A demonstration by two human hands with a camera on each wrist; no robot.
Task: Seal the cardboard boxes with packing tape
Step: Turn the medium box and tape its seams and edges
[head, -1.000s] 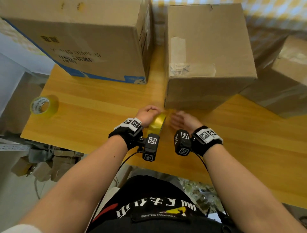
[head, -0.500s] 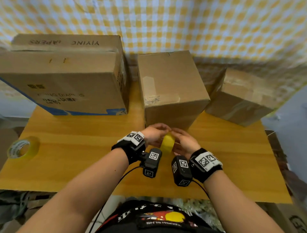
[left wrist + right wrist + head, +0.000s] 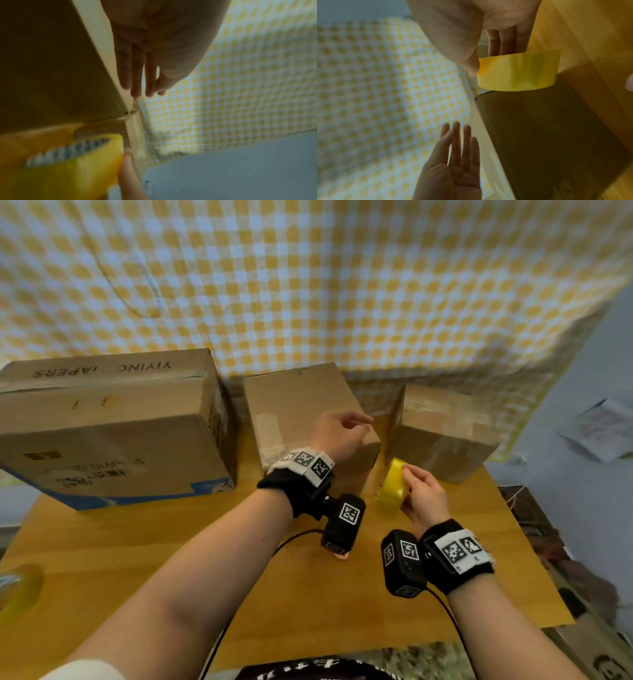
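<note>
1. Right hand (image 3: 423, 499) has its grip pinched on the yellow tape roll (image 3: 392, 487), held on edge just beside the middle box (image 3: 301, 419), likely so the strip can be drawn onto it.
2. Left hand (image 3: 342, 436) is wide, fingers straight over that box's top right edge, probably to press tape down; a clear strip seems to run from them.
3. Two more boxes flank it on the wooden counter (image 3: 171, 542), with a second roll (image 3: 17, 590) at the left edge.
4. Checked yellow cloth (image 3: 308, 285) hangs behind.

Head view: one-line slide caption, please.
Right hand grips yellow tape roll; left hand reaches over middle box.
</note>
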